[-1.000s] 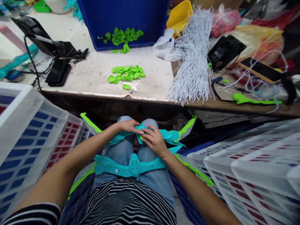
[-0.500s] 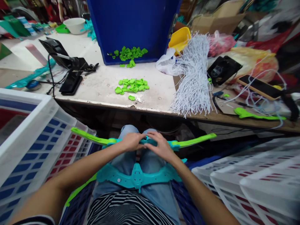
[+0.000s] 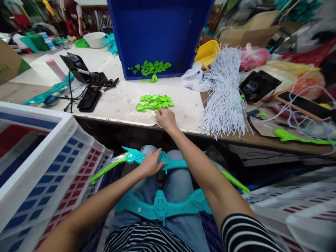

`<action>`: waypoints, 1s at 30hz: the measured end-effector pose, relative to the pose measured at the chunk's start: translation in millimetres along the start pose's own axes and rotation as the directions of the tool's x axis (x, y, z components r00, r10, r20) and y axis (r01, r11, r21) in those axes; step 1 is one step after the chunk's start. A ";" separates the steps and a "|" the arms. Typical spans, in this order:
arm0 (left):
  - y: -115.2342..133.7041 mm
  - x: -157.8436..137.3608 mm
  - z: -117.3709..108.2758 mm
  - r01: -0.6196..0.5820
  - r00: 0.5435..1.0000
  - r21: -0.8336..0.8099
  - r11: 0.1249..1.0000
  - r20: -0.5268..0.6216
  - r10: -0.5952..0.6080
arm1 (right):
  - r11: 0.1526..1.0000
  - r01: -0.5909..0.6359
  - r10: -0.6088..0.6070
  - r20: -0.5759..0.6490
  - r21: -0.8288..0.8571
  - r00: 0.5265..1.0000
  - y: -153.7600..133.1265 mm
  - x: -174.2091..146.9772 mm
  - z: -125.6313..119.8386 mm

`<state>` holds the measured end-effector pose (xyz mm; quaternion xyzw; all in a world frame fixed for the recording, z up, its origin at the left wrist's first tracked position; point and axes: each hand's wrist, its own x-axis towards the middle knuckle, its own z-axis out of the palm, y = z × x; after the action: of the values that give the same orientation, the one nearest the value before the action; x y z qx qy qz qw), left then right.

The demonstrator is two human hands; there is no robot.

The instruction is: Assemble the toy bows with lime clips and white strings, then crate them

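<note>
Across my knees lies a teal toy bow [image 3: 177, 163] with bright green limbs at its ends. My left hand [image 3: 151, 163] grips it left of its centre, thumb raised. At the table's front edge, my right hand [image 3: 167, 119] is closed, fingers pointing down, with a bit of a small green plastic piece [image 3: 156, 111] showing at the fingertips. Just beyond it is a loose pile of green plastic pieces [image 3: 154, 102]. A second teal bow body [image 3: 160, 204] rests on my lap, nearer my waist, touched by neither hand.
A blue bin [image 3: 162, 35] lies tipped toward me on the table, more green pieces inside. White strings [image 3: 223, 94] hang over the edge at right. White plastic baskets [image 3: 65, 122] flank me on both sides. A phone [image 3: 301, 103] and a black stand [image 3: 78, 68] are on the table.
My right hand has left the toy bow and reached forward to the table edge by the green pieces. My left hand stays on the bow, which has turned somewhat.
</note>
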<state>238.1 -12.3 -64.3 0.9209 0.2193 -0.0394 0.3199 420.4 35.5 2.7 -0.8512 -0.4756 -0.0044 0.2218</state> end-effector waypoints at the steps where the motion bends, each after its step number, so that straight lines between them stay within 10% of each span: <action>1: 3.2 8.5 -4.0 0.077 0.996 -0.037 0.996 0.046 -0.075 | 0.994 -0.097 0.097 0.004 0.045 0.995 7.6 -2.4 -4.6; 7: 11.7 46.4 -7.6 0.211 0.960 -0.220 0.952 0.231 -0.159 | 0.920 -0.390 0.391 -0.016 0.049 0.920 61.3 -21.7 -28.2; 17: 2.1 51.6 -9.6 0.413 0.896 -0.578 0.704 0.395 -0.202 | 0.996 0.080 -0.076 -0.116 0.034 0.990 85.5 -30.9 -19.6; 24: -1.4 55.2 -14.0 0.563 0.822 -0.617 0.550 0.486 -0.297 | 0.873 0.428 -0.433 -0.031 0.235 0.901 66.7 -144.6 -18.4; 30: -1.2 51.4 -16.3 0.573 0.809 -0.654 0.493 0.547 -0.215 | 0.857 0.457 -0.480 0.047 0.237 0.876 72.8 -204.4 11.4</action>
<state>282.8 17.8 -63.0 0.5721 0.3532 -0.1957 0.7139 365.2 -157.9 -79.4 -0.6792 -0.6768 0.0387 0.2812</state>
